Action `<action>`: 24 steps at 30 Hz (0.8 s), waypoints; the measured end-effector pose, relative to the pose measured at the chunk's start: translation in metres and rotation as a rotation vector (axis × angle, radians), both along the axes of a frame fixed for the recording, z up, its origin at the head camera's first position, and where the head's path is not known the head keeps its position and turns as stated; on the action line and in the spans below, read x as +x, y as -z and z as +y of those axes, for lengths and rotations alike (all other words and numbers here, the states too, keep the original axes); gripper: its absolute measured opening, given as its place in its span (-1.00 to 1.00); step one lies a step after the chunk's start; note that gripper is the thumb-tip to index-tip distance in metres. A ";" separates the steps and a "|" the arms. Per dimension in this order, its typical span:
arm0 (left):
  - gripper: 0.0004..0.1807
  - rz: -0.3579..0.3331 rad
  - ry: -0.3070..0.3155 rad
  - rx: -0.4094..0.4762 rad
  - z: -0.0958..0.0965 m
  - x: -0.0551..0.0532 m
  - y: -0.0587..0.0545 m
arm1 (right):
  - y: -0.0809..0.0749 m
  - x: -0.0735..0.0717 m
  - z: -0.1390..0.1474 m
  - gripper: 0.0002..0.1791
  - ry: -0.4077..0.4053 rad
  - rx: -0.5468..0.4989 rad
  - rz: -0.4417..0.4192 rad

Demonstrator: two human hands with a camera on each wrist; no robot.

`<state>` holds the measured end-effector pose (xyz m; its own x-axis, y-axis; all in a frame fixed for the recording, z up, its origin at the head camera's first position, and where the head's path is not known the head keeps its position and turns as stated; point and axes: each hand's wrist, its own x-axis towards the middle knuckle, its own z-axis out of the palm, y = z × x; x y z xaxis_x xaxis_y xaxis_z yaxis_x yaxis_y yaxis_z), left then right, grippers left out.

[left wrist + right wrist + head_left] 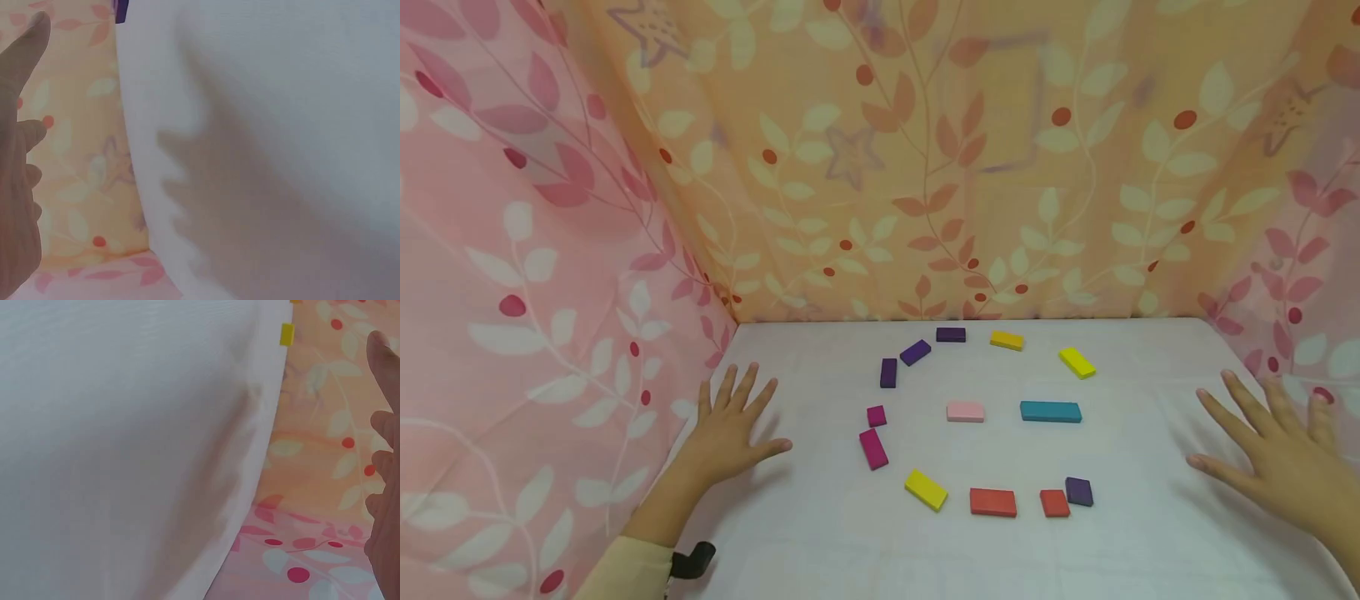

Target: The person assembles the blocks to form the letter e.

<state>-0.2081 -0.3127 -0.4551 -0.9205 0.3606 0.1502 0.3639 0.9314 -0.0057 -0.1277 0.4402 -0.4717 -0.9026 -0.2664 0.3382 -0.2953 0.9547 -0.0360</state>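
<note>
My left hand (730,437) hovers over the left side of the white table with fingers spread, holding nothing. On the far right my right hand (1277,458) is likewise spread above the table, its shadow below it. Between them lies a loose ring of flat coloured blocks. Nearest the left hand are a magenta block (873,448) and a small magenta square (876,416). Inside the ring sit a pink block (965,412) and a teal block (1050,412). Toward the right hand lie a dark purple square (1079,492) and a bright yellow block (1077,363).
Along the front are a yellow block (926,490), a red block (992,502) and a red square (1055,503). At the back lie purple blocks (915,352) and an orange-yellow block (1007,340). Leaf-patterned curtains (850,208) enclose the white table (820,550).
</note>
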 end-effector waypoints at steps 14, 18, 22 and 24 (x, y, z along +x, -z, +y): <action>0.16 -0.026 0.037 0.063 0.031 -0.017 -0.011 | -0.020 -0.017 -0.027 0.18 0.029 -0.024 -0.033; 0.15 -0.053 0.047 0.079 0.043 -0.020 -0.015 | -0.024 -0.021 -0.034 0.14 0.007 -0.058 -0.034; 0.15 -0.062 0.061 0.094 0.056 -0.022 -0.017 | -0.027 -0.027 -0.042 0.10 -0.020 -0.083 -0.026; 0.15 -0.058 0.073 0.100 0.062 -0.023 -0.019 | -0.027 -0.030 -0.046 0.09 -0.026 -0.080 -0.023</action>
<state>-0.2314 -0.2508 -0.4365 -0.9005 0.4131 0.1361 0.4280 0.8973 0.1084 -0.1577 0.3938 -0.4443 -0.9036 -0.2626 0.3386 -0.3179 0.9407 -0.1188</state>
